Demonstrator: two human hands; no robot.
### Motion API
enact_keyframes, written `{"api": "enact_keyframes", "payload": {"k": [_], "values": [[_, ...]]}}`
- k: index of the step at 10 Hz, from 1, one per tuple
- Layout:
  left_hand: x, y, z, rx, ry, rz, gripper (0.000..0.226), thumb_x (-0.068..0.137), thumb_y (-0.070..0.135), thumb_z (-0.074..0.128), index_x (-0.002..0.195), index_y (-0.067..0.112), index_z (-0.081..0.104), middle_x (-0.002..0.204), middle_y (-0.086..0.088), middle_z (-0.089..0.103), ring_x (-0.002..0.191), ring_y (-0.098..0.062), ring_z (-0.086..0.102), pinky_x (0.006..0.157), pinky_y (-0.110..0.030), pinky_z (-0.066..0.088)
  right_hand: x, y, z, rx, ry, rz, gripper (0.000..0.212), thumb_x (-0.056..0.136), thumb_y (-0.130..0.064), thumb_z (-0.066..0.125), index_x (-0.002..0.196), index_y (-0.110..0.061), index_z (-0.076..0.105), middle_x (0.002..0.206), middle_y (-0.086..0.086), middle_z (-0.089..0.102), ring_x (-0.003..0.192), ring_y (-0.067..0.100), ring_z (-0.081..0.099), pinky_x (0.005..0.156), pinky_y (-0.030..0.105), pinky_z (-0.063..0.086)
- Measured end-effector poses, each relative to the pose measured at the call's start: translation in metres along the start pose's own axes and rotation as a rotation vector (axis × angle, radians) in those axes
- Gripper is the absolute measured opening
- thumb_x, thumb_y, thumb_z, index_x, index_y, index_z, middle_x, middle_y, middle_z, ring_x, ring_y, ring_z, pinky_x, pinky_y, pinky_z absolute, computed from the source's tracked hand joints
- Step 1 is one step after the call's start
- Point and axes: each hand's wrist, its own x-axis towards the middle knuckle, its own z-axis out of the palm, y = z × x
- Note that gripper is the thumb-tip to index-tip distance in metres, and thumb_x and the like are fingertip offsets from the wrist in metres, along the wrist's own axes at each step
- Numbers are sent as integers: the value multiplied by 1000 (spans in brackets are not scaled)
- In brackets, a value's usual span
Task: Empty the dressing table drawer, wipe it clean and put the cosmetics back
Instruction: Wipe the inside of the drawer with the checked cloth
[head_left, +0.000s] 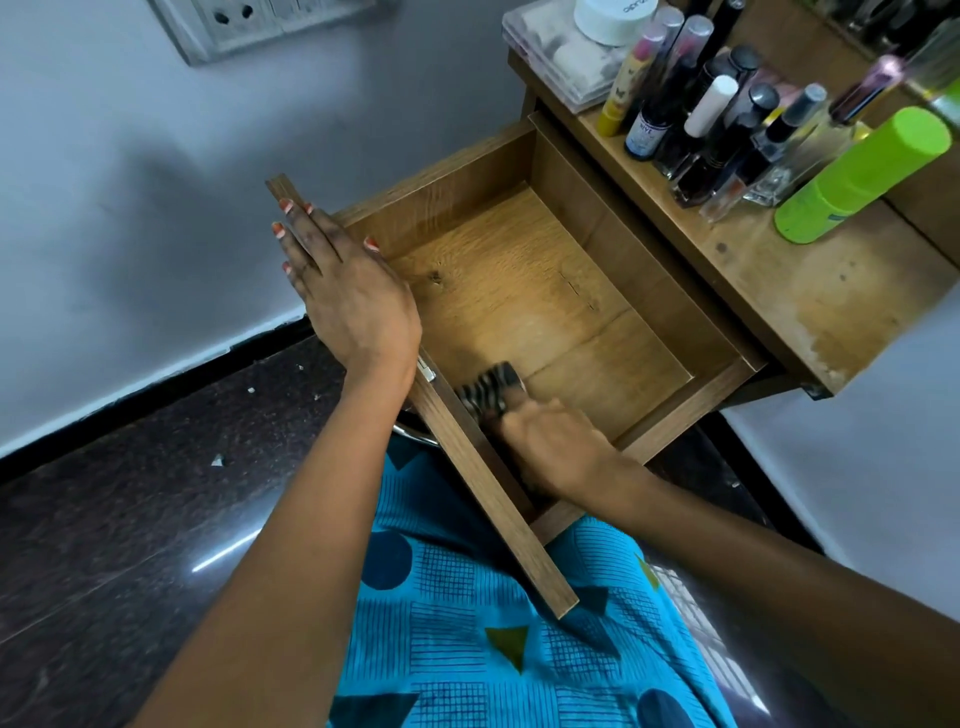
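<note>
The wooden drawer (524, 291) is pulled out of the dressing table and holds no cosmetics. My left hand (343, 280) rests flat on the drawer's front panel, fingers together over its top edge. My right hand (550, 447) is inside the drawer at the near corner, closed on a dark striped cloth (491, 389) that lies against the drawer floor by the front panel. Several cosmetics (727, 130) stand packed on the tabletop at the upper right: bottles, tubes, nail polishes. A lime green can (862, 176) lies tilted beside them.
A clear plastic box (561, 57) with a white jar (613, 18) on it sits at the table's back corner. The worn tabletop (810, 296) is bare toward the front. A wall socket (244, 21) is at the upper left. Dark floor (130, 493) lies left of my lap.
</note>
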Motion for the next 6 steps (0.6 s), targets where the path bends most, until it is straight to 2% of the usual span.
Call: {"api": "enact_keyframes", "payload": {"k": [1,2,3,4,5,6], "values": [[0,0,0,6,3,-2,51,100,18,21,144,-1,4,155,-16,-1,144,-30,-3,118,-38,3,-13,-2,4,22,-15,48,31,88,7,46,117,-1,53,133,17,40,104,32,59,84,39,53],[1,-1,1,11,9,8,51,100,18,21,144,-1,5,155,-17,0,144,-31,-2,118,-39,4,-10,-10,7,-9,7,108,40,90,7,41,128,-6,45,138,18,34,112,33,53,86,37,48],[2,-1,2,7,10,7,51,100,19,21,144,-1,4,155,-16,0,144,-30,-2,118,-38,4,-5,-10,9,-43,90,171,44,92,2,41,134,-12,40,142,15,27,115,31,49,82,36,48],[1,-2,3,13,11,7,51,100,19,21,145,0,4,155,-16,0,144,-30,-2,117,-38,3,7,18,6,-128,172,249,43,92,-11,48,134,-16,38,147,15,17,121,29,40,82,34,48],[1,0,1,11,12,9,52,100,18,22,145,-1,4,155,-16,-1,144,-30,-2,117,-38,4,29,63,-11,-147,237,385,42,91,-24,52,131,-15,42,145,14,21,123,29,37,91,37,46],[1,0,0,6,11,4,51,100,18,22,145,-1,4,155,-16,0,144,-30,-2,117,-38,4,46,91,-21,137,320,403,42,93,-14,50,134,-13,43,147,14,18,133,31,27,108,44,32]]}}
